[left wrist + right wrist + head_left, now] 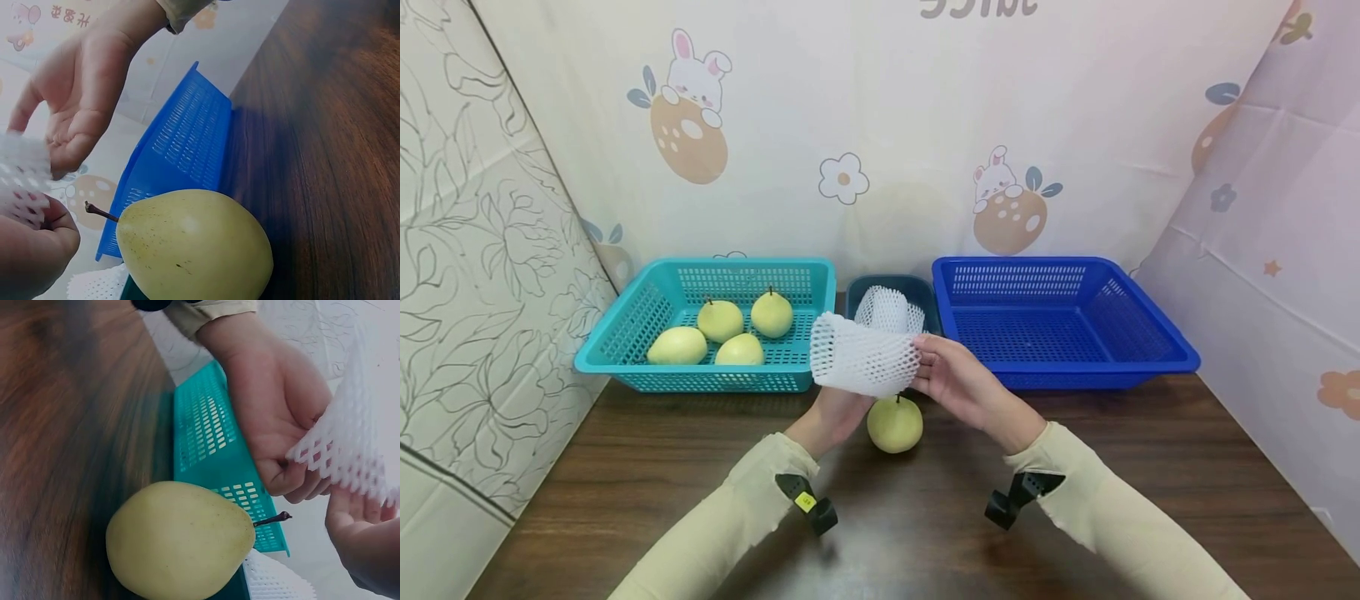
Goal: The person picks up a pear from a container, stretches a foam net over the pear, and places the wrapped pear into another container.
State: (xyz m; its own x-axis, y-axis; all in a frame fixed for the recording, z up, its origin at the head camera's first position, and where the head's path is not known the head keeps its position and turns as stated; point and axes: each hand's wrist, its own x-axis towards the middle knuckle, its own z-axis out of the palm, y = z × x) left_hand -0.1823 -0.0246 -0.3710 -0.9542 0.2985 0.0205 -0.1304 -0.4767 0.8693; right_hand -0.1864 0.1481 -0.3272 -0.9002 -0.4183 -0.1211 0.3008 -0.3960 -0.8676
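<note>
Both hands hold up a white foam fruit net [865, 357] above the table, in front of the baskets. My left hand [838, 417] grips it from below; in the right wrist view the fingers of this left hand [275, 412] curl at the net's edge. At the other end, my right hand [958, 379] pinches the net between thumb and fingers. A yellow-green pear [895, 425] stands on the table just below the net, stem up. In the left wrist view this pear [194, 244] fills the lower middle.
A teal basket [700, 382] with several pears stands at the back left. Between it and a blue basket [1067, 367] at the back right sits a small dark teal bin [917, 287] holding more white foam nets [887, 310]. Patterned cloth walls [910, 108] enclose the wooden table [925, 542].
</note>
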